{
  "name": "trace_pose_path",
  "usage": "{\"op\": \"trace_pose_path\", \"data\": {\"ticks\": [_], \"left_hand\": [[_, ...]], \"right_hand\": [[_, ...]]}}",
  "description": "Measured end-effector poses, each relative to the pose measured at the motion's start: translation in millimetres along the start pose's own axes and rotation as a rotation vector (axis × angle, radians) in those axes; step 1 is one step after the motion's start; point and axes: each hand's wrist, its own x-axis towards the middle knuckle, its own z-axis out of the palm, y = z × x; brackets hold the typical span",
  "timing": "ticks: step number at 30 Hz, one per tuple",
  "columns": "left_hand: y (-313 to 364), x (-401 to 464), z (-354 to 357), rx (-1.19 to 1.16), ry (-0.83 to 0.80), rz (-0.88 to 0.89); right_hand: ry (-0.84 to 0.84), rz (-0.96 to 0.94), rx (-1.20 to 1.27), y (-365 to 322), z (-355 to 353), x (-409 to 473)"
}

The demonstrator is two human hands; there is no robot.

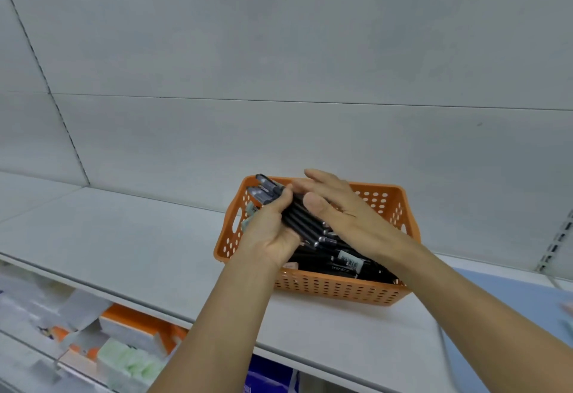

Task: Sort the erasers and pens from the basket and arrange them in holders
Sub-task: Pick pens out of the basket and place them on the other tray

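Note:
An orange perforated basket (338,290) stands on a white shelf (130,237). Over it my left hand (269,231) grips a bundle of black pens (297,219), their ends sticking out up and to the left. My right hand (338,206) lies flat with straight fingers against the bundle's right side, touching the pens. More black pens (341,264), some with barcode labels, lie in the basket below. Small pale erasers (249,209) show at the basket's left end, partly hidden by my left hand. No holder is in view.
The shelf runs left and forward of the basket, with a white back wall behind. A light blue sheet (508,299) lies at the right. The lower shelf holds orange, white and green packages (133,340) and a blue pack (269,374).

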Motion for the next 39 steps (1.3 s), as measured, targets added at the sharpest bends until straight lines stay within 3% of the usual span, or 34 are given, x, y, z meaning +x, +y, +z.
{"op": "trace_pose_path", "data": {"ticks": [3, 4, 8, 11, 17, 27, 30, 34, 36, 39], "left_hand": [[12.9, 3.9, -10.4, -0.017, 0.111, 0.108], [17.3, 4.8, -14.1, -0.004, 0.131, 0.133], [26.6, 4.9, -25.3, 0.028, 0.145, 0.159], [26.7, 4.3, -29.0, 0.04, 0.137, 0.146], [24.9, 7.4, -31.8, 0.068, 0.114, 0.136], [16.3, 10.0, -30.6, 0.103, 0.093, 0.095], [16.0, 10.3, -30.0, 0.11, 0.096, 0.101], [8.7, 10.7, -23.7, 0.163, 0.07, 0.097], [-1.6, 10.2, -16.9, 0.213, 0.02, 0.069], [-17.8, 10.6, -6.8, 0.279, -0.013, 0.016]], "right_hand": [[0.149, 0.108, 0.101, 6.7, -8.9, 2.8], [0.158, 0.165, 0.0, 11.5, -12.7, 4.6], [-0.159, 0.379, -0.68, 41.3, -4.4, 9.9], [-0.159, 0.367, -0.899, 55.3, 7.5, 13.7], [-0.233, 0.257, -0.964, 62.3, 1.3, 21.0], [-0.315, 0.311, -0.748, 67.9, -13.2, 18.2], [-0.149, 0.256, -0.683, 62.7, -17.3, 17.0], [0.172, 0.165, -0.188, 33.9, -22.9, 14.8], [0.132, 0.129, -0.031, 15.0, -21.7, 18.2], [0.071, 0.117, -0.066, -1.1, -19.1, 23.5]]}}
